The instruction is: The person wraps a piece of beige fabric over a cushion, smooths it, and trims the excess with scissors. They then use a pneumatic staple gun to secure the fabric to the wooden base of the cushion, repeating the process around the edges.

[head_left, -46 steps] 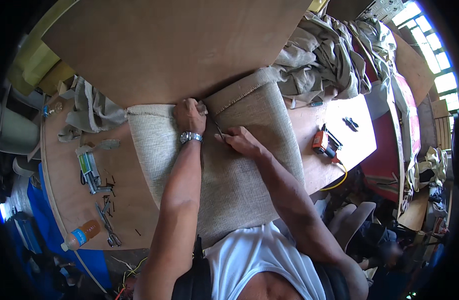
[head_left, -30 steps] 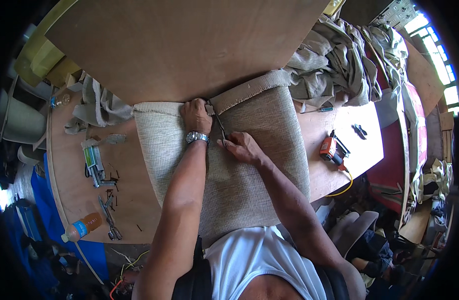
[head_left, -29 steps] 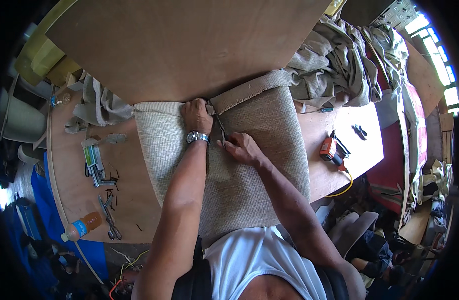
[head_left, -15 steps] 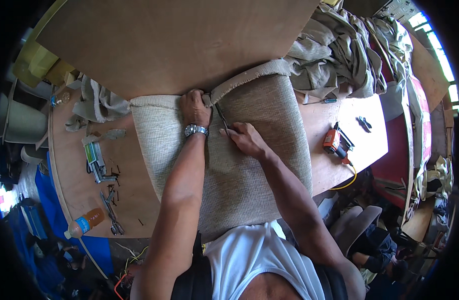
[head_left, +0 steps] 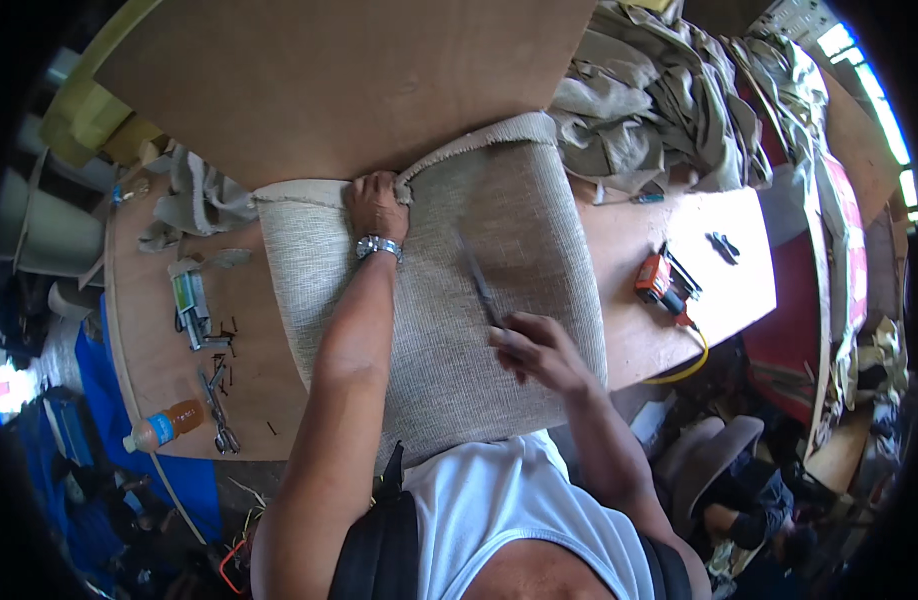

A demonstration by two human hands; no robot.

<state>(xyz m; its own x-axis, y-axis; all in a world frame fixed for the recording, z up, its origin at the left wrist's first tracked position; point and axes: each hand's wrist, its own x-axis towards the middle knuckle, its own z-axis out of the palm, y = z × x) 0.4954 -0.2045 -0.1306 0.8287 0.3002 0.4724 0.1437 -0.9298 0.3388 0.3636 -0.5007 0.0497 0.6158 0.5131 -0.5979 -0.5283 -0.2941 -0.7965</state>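
Fabric (head_left: 434,300), a grey woven sheet, lies draped over a wooden table (head_left: 159,340), running from the far edge down to the person's chest. At its far edge the left hand (head_left: 377,203) grips a bunched fold of the fabric, fingers curled together over it, right where the cloth meets a big brown board (head_left: 349,80) lying across the far side. A metal watch (head_left: 378,246) sits on that wrist. The right hand (head_left: 539,350) is nearer, over the right part of the fabric, fingers closed on the handle of a thin dark tool (head_left: 477,282) whose tip points far and slightly left, lying along the cloth; whether the tip touches the cloth I cannot tell.

Left of the fabric on the table lie a green stapler-like tool (head_left: 189,305), scattered small dark bits, pliers (head_left: 219,405) and a bottle (head_left: 164,427) with an orange label near the edge. Right of the fabric, an orange power tool (head_left: 661,285) with a yellow cord rests on the table. Heaped cloth (head_left: 669,100) lies at the far right.
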